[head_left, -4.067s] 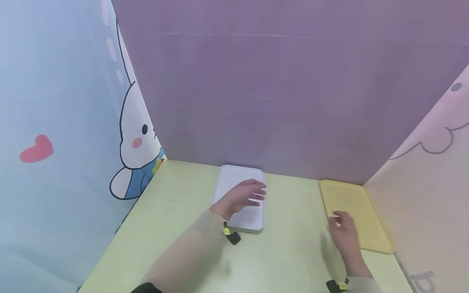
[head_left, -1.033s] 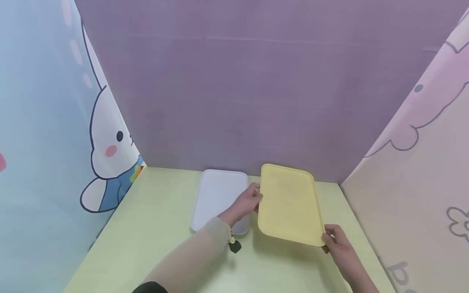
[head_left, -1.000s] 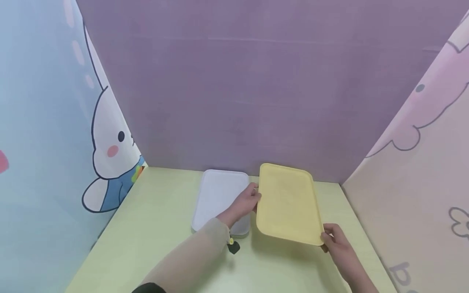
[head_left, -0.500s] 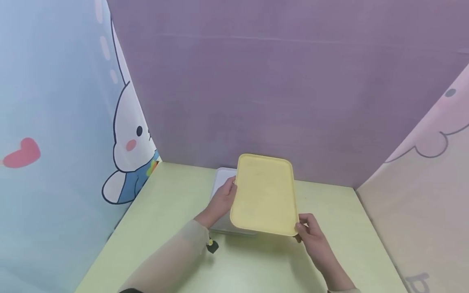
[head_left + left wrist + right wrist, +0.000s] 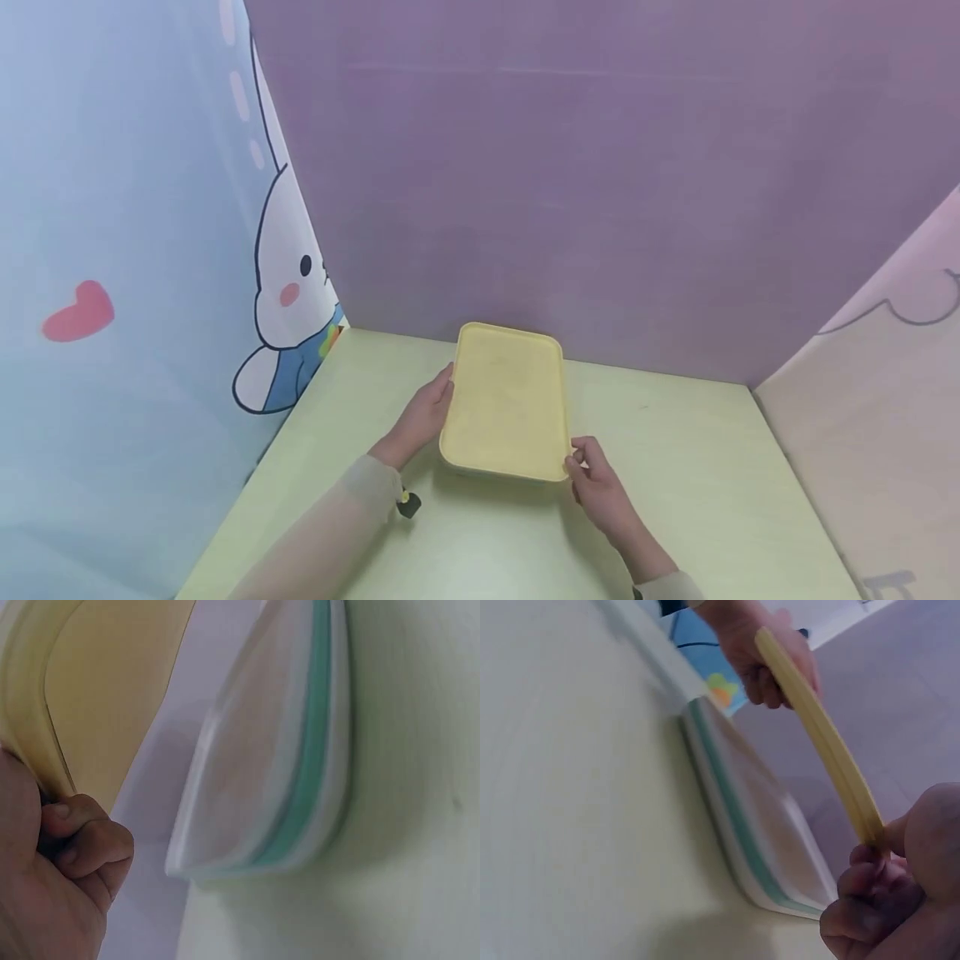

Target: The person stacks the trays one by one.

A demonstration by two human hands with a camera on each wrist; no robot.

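A yellow tray is held up off the table between both hands. My left hand grips its left edge, fingers curled under the rim in the left wrist view. Near the front right corner, my right hand pinches the rim between thumb and fingers. Beneath it, apart from it, lies a stack of white and teal trays on the table; the right wrist view shows the gap between the stack and the yellow tray. From the head, the yellow tray hides nearly all of the stack.
The pale yellow-green table meets a purple back wall. A blue cartoon-printed panel stands at the left, and a pale pink panel at the right.
The yellow tray, lying at the right 4.1 s ago, was picked up with both hands. In the last second it moved left until it came over the stack. The head view shifted too.
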